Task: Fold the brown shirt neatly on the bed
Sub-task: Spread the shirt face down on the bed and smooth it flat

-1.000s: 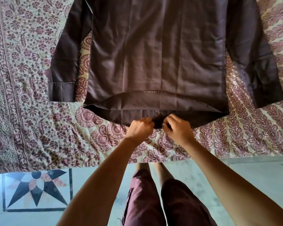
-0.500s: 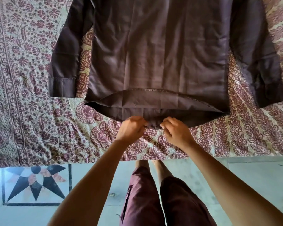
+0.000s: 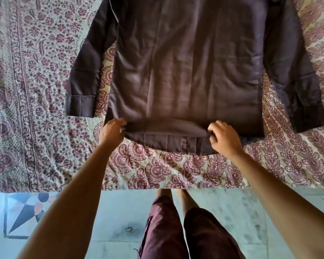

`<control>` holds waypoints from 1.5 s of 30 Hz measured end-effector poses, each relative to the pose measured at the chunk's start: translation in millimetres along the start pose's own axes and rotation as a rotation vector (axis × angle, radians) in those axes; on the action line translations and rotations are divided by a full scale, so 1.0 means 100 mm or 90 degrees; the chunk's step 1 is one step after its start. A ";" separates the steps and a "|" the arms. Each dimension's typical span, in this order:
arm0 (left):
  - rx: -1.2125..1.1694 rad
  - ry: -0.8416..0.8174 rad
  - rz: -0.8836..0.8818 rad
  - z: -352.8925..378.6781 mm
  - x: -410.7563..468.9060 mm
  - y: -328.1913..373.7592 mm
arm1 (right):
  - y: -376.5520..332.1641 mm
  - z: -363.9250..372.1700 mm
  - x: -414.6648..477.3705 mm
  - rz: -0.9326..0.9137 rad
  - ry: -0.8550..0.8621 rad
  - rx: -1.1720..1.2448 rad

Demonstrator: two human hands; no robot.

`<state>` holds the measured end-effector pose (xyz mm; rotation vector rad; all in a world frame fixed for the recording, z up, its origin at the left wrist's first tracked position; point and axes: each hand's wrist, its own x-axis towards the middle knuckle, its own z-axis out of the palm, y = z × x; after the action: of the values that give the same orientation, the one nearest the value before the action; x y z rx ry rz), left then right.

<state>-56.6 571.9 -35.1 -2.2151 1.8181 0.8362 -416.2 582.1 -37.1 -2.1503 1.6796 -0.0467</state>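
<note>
While leaning over the bed (image 3: 36, 94) — holding the brown shirt (image 3: 185, 71) by the hem.
Gripping its left end with curled left hand (image 3: 111, 132), pinching the fold with half-curled right hand (image 3: 225, 140).

I see the left hand (image 3: 111, 130) and right hand (image 3: 224, 139) bare; forearms (image 3: 79, 184) bare behind the grip; well below it, maroon shorts (image 3: 163, 230), perhaps with a side pocket.

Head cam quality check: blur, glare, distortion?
Head view: soft, even light with no harsh glare, only a pale sheen mid brown shirt. The left hand and right hand are slightly blurred. The bed print smears at far left. There is wide-lens stretch toward the lower corners.
</note>
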 end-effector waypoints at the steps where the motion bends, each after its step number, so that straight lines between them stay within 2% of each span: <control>1: 0.009 0.000 0.003 0.03 -0.05 -0.06 | 0.03 0.04 -0.09 -0.060 -0.021 -0.027; 3: 0.028 0.001 -0.005 0.12 -0.14 -0.15 | 0.07 0.14 -0.29 -0.126 -0.087 -0.081; 6: 0.076 0.012 -0.005 0.19 -0.24 -0.16 | 0.10 0.24 -0.49 -0.116 -0.135 -0.091; 10: 0.033 0.157 -0.006 0.15 -0.24 0.07 | 0.05 0.22 -0.49 -0.101 -0.037 -0.036; 13: -0.005 0.189 0.106 0.27 -0.20 0.36 | -0.11 0.22 -0.34 -0.065 0.048 -0.060; 16: 0.042 0.099 0.214 0.53 -0.16 0.67 | -0.22 0.34 -0.18 0.007 0.011 -0.089; 18: 0.058 0.066 0.182 0.68 -0.07 0.62 | -0.18 0.45 -0.14 0.097 -0.035 -0.083; 21: 0.041 0.102 0.057 0.70 0.04 0.29 | 0.02 0.54 -0.24 0.227 -0.054 -0.065; 26: -0.019 0.145 -0.115 0.51 0.25 -0.20 | 0.24 0.51 -0.34 0.278 -0.038 -0.064; 29: -0.141 0.177 -0.265 0.42 0.31 -0.28 | 0.30 0.48 -0.34 0.356 -0.002 -0.040; 30: -0.169 0.204 -0.277 0.40 0.30 -0.26 | 0.28 0.46 -0.33 0.366 0.006 -0.042; 32: -0.135 0.249 -0.196 0.42 0.28 -0.09 | 0.26 0.42 -0.27 0.336 0.015 -0.067; 34: -0.060 0.228 -0.083 0.50 0.28 0.14 | 0.30 0.43 -0.19 0.278 0.028 -0.080; 35: -0.030 0.209 -0.055 0.54 0.30 0.23 | 0.35 0.44 -0.16 0.287 0.041 -0.068; 39: 0.034 0.184 -0.088 0.65 0.36 0.36 | 0.62 0.43 -0.19 0.461 0.084 -0.005; 45: 0.009 0.170 -0.112 0.61 0.35 0.44 | 0.69 0.33 -0.25 0.557 0.093 0.002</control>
<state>-113.8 559.3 -93.9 -2.5338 1.6908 0.5131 -477.5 602.6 -84.6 -1.2634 2.5421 0.0466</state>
